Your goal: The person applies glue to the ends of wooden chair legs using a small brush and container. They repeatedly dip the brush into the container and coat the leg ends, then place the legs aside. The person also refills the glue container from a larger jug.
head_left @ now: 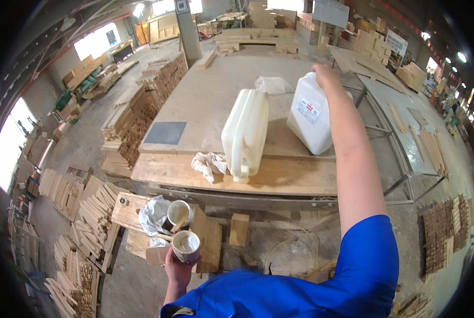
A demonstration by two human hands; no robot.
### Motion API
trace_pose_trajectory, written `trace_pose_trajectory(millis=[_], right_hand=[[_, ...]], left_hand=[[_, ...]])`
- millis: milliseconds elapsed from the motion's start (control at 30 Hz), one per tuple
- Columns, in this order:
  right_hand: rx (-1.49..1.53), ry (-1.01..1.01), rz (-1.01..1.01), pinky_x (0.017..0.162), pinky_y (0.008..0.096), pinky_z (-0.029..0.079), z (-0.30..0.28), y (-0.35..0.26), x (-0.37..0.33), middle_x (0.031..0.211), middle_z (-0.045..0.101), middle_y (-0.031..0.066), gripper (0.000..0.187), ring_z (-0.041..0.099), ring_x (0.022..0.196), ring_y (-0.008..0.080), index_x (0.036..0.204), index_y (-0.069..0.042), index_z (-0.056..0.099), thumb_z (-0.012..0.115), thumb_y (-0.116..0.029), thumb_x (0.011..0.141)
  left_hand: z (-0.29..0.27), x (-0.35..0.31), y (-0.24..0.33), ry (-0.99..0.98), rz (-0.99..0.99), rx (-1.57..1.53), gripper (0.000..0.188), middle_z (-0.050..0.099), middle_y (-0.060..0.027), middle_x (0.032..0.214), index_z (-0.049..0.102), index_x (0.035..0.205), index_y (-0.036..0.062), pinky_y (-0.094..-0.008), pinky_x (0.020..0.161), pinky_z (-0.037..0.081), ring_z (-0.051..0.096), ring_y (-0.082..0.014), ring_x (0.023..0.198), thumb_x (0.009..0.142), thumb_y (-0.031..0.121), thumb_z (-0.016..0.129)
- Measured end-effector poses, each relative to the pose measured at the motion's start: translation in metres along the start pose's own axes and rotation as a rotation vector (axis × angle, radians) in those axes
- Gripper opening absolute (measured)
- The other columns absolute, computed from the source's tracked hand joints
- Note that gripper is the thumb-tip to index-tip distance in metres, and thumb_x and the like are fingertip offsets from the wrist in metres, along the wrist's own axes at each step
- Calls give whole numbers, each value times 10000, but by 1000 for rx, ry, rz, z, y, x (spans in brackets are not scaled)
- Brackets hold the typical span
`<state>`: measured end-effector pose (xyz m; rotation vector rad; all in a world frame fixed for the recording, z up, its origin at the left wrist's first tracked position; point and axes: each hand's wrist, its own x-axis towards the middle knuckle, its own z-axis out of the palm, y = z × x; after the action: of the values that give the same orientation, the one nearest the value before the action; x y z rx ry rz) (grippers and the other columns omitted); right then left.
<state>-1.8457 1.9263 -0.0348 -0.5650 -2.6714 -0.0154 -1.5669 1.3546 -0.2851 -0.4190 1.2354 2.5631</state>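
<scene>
Low at the left, my left hand [178,269] is closed around a small whitish tub [186,245] with pale stuff inside. Just beyond it stands a second tub [180,213] with a stick-like tool in it, beside a crumpled plastic bag [154,214]. My right arm reaches far over the worktable [226,71]. At its end my right hand [323,75] is closed on the top of a white plastic jug [312,114] with a label; the jug leans a little, and its grip is partly hidden. Left of it stands a yellowish translucent jug [246,132].
Crumpled paper or cloth [209,165] and a dark grey square sheet [165,132] lie on the table. Clear plastic film [274,85] is behind the jugs. Stacked timber [133,116] stands left; a metal frame [390,143] stands right. A wooden block [239,229] sits below the table edge.
</scene>
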Motion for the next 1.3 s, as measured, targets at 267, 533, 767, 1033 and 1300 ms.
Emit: trace_pose_trajectory(millis=[267,533,767,1033,1300], right_hand=[[-218,74,295,862,467,436,7,16,10,1128,611,127,266,565,1061,306,1024,-103,651,441,-148,865],[149,-169,-89,748,396,520,-3,-106,-25,958,665,154,272,654,873,261,957,-42,662,534,-263,865],[265,-310,-6,846,379,488,22,-190,-100,1075,614,227,654,613,1002,297,1120,43,542,637,-483,744],[538,196,112,633,337,500,38,-186,-195,875,600,139,659,612,744,240,1055,41,515,727,-459,680],[1230,-163,541,555,277,451,68,-234,-270,816,527,9,414,519,654,107,1017,-54,558,677,-386,800]], left_hand=[[1,1,13,-40,1,31,445,486,-100,1272,446,1273,114,-571,846,461,506,-318,1136,926,356,308],[-3,9,19,-40,-18,29,428,477,-93,1283,457,1267,99,-588,885,433,473,-315,1175,919,322,344],[1,32,26,-253,-163,-31,473,459,-108,1315,409,1316,96,-565,899,433,472,-315,1183,935,361,320],[-32,29,11,-342,-333,-139,433,416,-84,1349,350,1336,159,-519,831,491,477,-294,1175,937,320,387],[-73,20,35,-369,-424,-142,398,476,-91,1252,379,1294,139,-484,743,529,555,-281,1030,934,303,417]])
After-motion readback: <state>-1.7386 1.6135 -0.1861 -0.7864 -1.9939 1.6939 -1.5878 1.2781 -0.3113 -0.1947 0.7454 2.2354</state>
